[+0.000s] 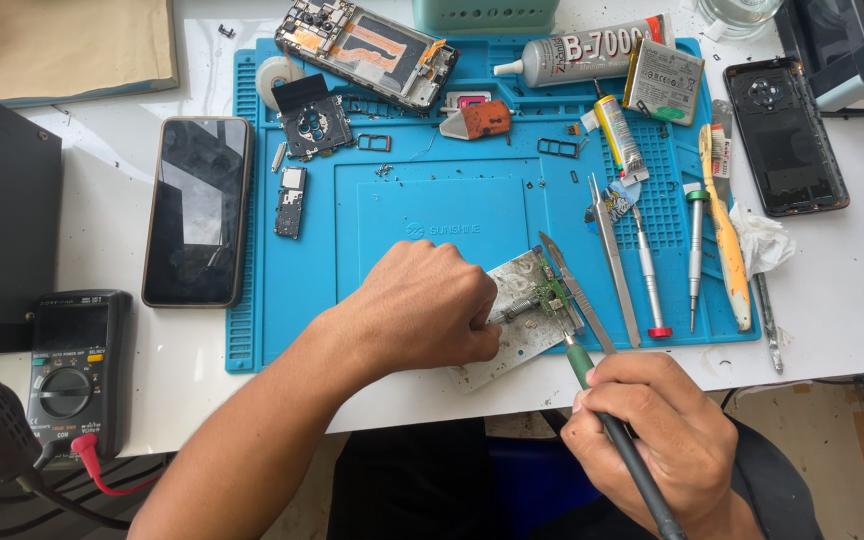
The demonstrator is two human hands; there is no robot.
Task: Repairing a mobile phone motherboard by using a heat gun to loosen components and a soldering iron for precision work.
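Seen from the head camera, the work sits at the near edge of the blue silicone repair mat (402, 210) on the white desk (852, 300). The left hand (422, 310) has its fingers curled and pinched together, pressing a small green circuit board (552, 295) down onto a scuffed silver metal plate (517, 325) that overhangs the mat's near edge. The right hand (657, 430), just below that edge, has its fingers wrapped tight round a green-collared soldering iron (592, 385), whose tip rests at the board. Judging from this, the phone is already fully stripped: the opened phone frame (367, 50) lies at the mat's far edge, the dark back cover (784, 135) just off its right side, the silver battery (662, 82) at its far right corner. The board work looks to be under way, and reassembly has not begun.
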